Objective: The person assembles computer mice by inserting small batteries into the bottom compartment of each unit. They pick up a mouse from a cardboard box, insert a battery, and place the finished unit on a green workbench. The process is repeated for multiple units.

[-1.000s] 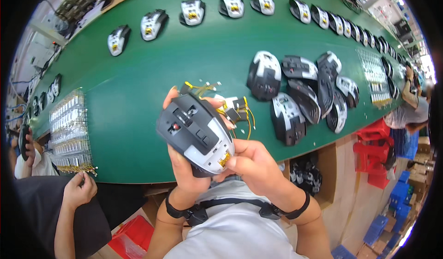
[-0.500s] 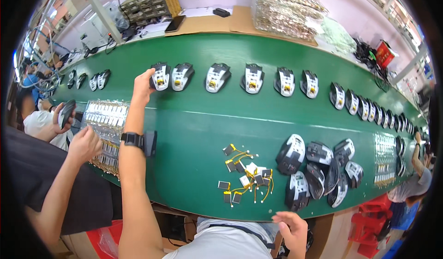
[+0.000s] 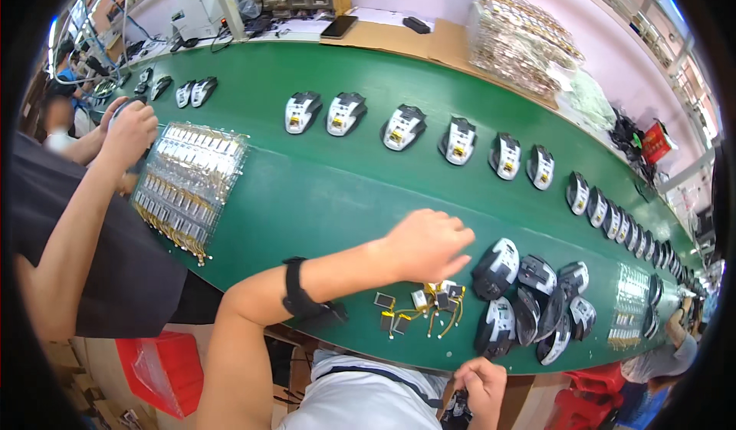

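Note:
My left hand is over the green bench, its fingers loosely bent and the thumb apart, holding nothing I can see. Just to its right lies a pile of black and white computer mice, some on their sides. Below the hand, small flat battery packs with yellow tape and thin wires lie in a loose heap, partly covered by my forearm. At the bench's near edge my right hand is curled closed, with nothing visible in it. Further back stands a spaced row of mice with yellow-taped parts showing.
On the left, a co-worker's hand holds a dark mouse beside a clear tray of battery packs. Another tray lies at the right. Cardboard, a phone and a wrapped stack line the back.
My left hand has let go of the mouse at the row's left end and swung right and nearer, beside the pile. My right hand's fingers have curled in. The view has shifted.

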`<state>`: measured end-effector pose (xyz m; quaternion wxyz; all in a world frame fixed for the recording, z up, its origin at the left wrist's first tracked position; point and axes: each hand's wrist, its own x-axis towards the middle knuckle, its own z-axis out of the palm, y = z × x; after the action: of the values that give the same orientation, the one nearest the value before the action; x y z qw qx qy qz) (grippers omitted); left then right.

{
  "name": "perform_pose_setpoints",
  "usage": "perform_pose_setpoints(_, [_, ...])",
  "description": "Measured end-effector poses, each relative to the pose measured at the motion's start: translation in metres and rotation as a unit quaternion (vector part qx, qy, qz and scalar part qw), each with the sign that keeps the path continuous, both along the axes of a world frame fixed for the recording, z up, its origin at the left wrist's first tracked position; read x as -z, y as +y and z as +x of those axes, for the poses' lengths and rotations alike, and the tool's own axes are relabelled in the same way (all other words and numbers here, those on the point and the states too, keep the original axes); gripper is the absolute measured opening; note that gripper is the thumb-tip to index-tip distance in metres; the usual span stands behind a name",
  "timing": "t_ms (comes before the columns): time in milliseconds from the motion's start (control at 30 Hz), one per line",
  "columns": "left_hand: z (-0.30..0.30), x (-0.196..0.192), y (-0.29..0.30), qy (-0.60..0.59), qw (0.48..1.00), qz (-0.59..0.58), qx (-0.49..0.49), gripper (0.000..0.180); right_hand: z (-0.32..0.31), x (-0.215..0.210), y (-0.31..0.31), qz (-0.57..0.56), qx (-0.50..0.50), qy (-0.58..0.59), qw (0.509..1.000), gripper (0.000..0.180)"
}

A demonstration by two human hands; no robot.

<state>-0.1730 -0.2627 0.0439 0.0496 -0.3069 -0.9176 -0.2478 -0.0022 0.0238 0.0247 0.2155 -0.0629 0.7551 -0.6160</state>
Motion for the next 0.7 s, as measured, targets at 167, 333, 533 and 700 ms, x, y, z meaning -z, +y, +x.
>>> perform_pose_setpoints(167, [-0.039, -0.001, 0.07, -0.058, 0.996, 0.011, -0.063, 0.043, -0.01, 0.008, -0.027, 0.021, 0.001, 0.034, 0.999, 0.018])
perform_pose_setpoints(333, [-0.06, 0.004, 0.135, -0.214, 0.965, -0.112, -0.106, 0.087, -0.006, 0.035, -0.012, 0.036, 0.055, 0.18, 0.982, 0.008])
perform_pose_setpoints(533, [-0.049, 0.005, 0.147, -0.2, 0.95, -0.227, -0.077, 0.101, -0.002, 0.047, -0.013, 0.006, 0.081, 0.291, 0.953, 0.01])
perform_pose_setpoints(700, [-0.037, 0.005, 0.135, -0.204, 0.952, -0.227, -0.028, 0.088, 0.006, 0.026, -0.01, -0.026, 0.037, 0.124, 0.991, 0.01])
